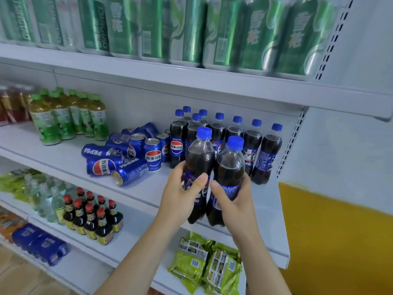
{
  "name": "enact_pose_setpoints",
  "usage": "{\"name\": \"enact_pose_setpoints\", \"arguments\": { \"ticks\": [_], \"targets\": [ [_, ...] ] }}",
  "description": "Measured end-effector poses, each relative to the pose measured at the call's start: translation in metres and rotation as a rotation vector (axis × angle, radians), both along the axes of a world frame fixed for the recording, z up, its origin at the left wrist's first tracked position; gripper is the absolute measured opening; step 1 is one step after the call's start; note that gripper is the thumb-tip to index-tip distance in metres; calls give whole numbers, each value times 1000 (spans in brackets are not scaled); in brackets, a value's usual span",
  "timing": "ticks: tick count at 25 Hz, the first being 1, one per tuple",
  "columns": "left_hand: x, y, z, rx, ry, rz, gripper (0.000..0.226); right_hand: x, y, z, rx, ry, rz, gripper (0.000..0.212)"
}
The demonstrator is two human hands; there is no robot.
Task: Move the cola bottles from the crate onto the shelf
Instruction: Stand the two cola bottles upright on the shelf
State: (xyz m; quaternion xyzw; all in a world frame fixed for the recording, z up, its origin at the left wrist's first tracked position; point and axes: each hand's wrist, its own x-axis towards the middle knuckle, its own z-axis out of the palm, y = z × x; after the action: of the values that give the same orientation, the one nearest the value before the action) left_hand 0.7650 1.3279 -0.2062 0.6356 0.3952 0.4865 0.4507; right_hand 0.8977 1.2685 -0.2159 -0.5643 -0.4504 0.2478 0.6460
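Two arms reach up from the bottom of the frame. Left grip (182,192) is wrapped round one cola bottle (198,167), and right grip (232,196) is wrapped round another cola bottle (228,173). Both bottles are upright, side by side, held at the front edge of the middle shelf (136,188). More cola bottles (251,143) stand just behind them. Blue cans (127,154) lie to the left.
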Motion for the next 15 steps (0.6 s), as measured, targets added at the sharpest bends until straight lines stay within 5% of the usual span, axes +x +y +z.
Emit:
{"name": "enact_pose_setpoints", "arguments": {
  "ticks": [15],
  "targets": [
    [7,139,-16,32,20,-291,41,-8,97,-17,-23,46,-286,54]
  ]
}}
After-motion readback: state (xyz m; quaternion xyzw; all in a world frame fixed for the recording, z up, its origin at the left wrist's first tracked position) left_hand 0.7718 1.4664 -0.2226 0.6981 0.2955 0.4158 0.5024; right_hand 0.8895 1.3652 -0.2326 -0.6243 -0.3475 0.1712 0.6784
